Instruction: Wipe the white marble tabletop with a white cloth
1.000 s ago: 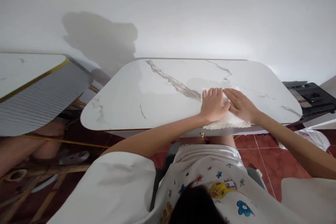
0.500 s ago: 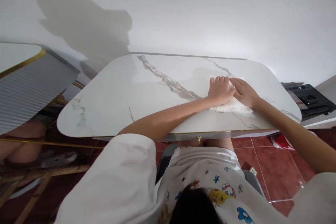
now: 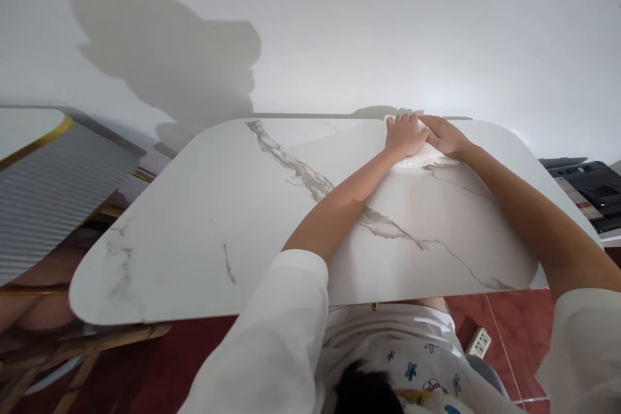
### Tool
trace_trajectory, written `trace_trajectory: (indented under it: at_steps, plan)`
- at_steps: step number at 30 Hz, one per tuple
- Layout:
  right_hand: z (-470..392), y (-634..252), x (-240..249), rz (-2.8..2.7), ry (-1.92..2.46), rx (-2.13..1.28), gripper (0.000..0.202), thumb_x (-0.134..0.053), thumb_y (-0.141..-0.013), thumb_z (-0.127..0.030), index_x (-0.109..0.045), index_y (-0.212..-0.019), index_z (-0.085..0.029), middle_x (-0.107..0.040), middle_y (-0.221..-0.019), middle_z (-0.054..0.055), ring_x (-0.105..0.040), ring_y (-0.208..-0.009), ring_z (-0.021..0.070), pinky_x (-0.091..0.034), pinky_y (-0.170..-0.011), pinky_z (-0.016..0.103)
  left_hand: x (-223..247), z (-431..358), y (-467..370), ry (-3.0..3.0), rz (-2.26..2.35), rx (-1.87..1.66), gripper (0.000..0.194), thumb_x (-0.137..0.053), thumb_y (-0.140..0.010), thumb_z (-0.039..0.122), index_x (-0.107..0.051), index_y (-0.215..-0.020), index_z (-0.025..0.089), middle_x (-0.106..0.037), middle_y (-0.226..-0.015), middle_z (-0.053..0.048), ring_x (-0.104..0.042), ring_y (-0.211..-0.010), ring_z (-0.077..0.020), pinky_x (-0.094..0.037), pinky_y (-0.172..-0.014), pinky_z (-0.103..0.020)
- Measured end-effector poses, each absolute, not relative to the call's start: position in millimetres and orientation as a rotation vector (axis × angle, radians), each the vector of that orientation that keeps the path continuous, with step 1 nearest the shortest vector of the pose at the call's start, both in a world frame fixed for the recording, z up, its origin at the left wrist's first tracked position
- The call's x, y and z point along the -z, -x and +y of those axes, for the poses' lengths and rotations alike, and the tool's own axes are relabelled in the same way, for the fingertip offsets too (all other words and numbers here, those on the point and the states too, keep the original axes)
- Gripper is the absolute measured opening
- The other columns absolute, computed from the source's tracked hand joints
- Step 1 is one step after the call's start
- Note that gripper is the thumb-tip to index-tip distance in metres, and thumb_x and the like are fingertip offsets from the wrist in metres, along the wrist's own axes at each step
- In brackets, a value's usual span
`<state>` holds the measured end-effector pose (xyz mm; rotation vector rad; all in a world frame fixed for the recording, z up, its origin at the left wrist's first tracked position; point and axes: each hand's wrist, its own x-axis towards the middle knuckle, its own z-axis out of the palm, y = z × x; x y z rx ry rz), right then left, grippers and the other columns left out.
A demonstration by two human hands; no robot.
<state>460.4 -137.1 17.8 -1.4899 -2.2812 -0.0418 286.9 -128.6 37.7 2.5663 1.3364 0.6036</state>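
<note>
A white cloth (image 3: 420,158) lies bunched on the white marble-patterned tabletop (image 3: 184,226), close to the edge along the wall. My left hand (image 3: 405,136) presses on the cloth's left part, its fingers bent over the far side. On its right, my right hand (image 3: 445,136) lies flat on the cloth with the fingers together, pointing left and touching my left hand. Both palms are hidden, and the hands cover much of the cloth.
Behind the tabletop stands a white wall (image 3: 310,26). A ribbed cabinet with gold trim (image 3: 63,187) is at the left, near another person's legs (image 3: 48,310) and a wooden stool (image 3: 111,336). A black case (image 3: 594,187) sits at the right; a power strip (image 3: 479,343) is on the floor.
Both hands and the cloth have moved away from me across the tabletop, up to its wall-side edge. My arms are stretched further, and the view has shifted so the tabletop looks larger.
</note>
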Motion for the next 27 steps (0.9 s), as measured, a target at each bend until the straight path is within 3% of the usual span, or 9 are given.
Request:
trace_trajectory:
  at_steps: [13, 18, 27]
  plan:
    - [-90.5, -465.6, -15.1, -2.227, 1.529, 0.086, 0.071, -0.021, -0.096, -0.061, -0.051, -0.145, -0.019, -0.055, -0.148, 0.009, -0.051, -0.136, 0.0297, -0.038, -0.117, 0.049, -39.0, -81.9, -298.8, -2.572, 1.344, -0.594, 0.046, -0.032, -0.098, 0.034, -0.052, -0.137, 0.017, -0.056, -0.143, -0.013, -0.046, -0.135, -0.0282, -0.028, -0.115, -0.046]
    - [-110.3, -460.3, -18.3, -2.289, 1.533, 0.123, 0.078, -0.016, -0.097, -0.061, -0.046, -0.147, -0.01, -0.051, -0.15, 0.016, -0.046, -0.14, 0.032, -0.034, -0.119, 0.05, -40.2, -102.1, -292.6, -2.609, 1.352, -0.599, 0.049, -0.033, -0.098, 0.035, -0.049, -0.14, 0.015, -0.057, -0.141, -0.014, -0.046, -0.134, -0.0285, -0.027, -0.116, -0.046]
    - [-190.0, -442.2, -19.0, -2.336, 1.547, 0.092, 0.069, -0.021, -0.098, -0.054, -0.041, -0.149, -0.012, -0.048, -0.152, 0.017, -0.044, -0.14, 0.0341, -0.035, -0.116, 0.055, -38.6, -174.2, -271.4, -2.642, 1.32, -0.555, 0.047, -0.034, -0.098, 0.036, -0.049, -0.138, 0.015, -0.058, -0.139, -0.014, -0.046, -0.133, -0.0287, -0.026, -0.117, -0.046]
